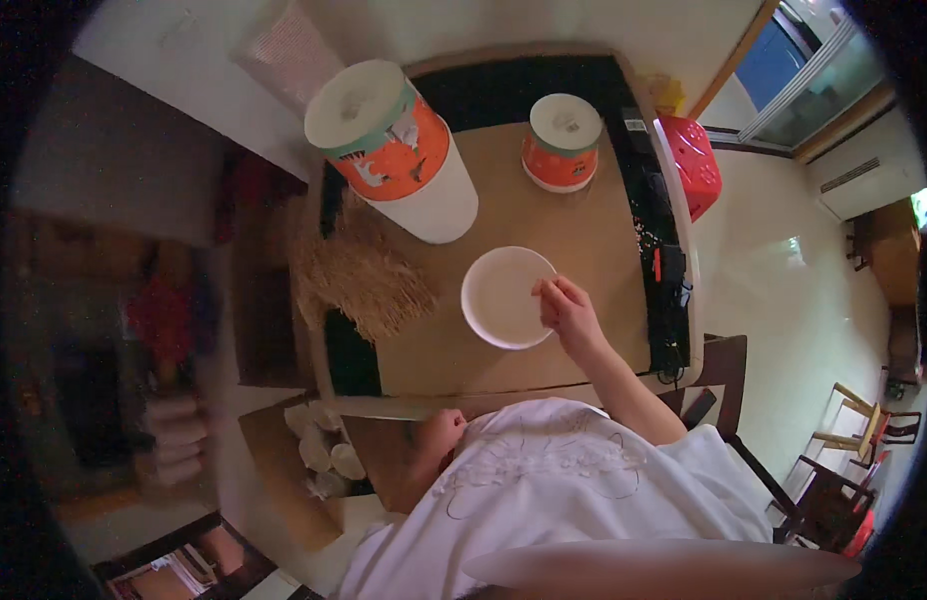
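A white round plate (499, 295) lies on the brown table (584, 240), near its front edge. My right hand (566, 312) rests at the plate's right rim, fingers pinched together over it; whether they hold anything is too small to tell. My left hand (439, 432) sits below the table's front edge, close to my white shirt, fingers curled. A heap of dry straw-coloured stalks (359, 275) lies on the table left of the plate.
A large white and orange lidded bucket (394, 150) stands at the back left, a smaller matching one (562, 140) at the back right. A red plastic stool (692, 160) sits right of the table. Wooden chairs (844, 440) stand at the right.
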### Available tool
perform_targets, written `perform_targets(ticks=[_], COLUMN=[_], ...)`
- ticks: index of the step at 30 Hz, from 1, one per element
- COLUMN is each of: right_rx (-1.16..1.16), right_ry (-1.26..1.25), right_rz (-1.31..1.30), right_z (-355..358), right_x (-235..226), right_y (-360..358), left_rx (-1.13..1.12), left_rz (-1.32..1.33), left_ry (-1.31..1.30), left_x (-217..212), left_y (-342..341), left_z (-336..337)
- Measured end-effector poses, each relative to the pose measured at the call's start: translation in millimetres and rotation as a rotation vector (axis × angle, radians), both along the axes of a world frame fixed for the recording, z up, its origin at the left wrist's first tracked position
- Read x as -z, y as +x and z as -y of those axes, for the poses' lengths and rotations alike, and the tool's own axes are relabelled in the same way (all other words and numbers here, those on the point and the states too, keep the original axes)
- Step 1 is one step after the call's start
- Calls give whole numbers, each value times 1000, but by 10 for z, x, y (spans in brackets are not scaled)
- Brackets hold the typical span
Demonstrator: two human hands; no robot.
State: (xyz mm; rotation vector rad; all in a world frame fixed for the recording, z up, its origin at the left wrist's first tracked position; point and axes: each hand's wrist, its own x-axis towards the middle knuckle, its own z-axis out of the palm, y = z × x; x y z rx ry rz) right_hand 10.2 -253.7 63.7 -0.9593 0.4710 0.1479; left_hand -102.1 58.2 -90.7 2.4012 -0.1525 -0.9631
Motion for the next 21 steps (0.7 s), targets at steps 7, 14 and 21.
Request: perform_targets(ticks=[7, 14, 21], right_rx=[-303, -386, -290], right_ry=[-389, -220, -496], right_rz=[140, 35, 186], right_z=[142, 141, 183], right_x=[135, 334, 223], right_y=[-355, -463, -398], left_rx=[-171, -300, 170], left_rz=[-17, 625, 1045], left_ry=[-279, -475, -275], left_x=[-391, -930, -1168], left_y=[419, 1225, 2190], left_z=[382, 1053, 1553])
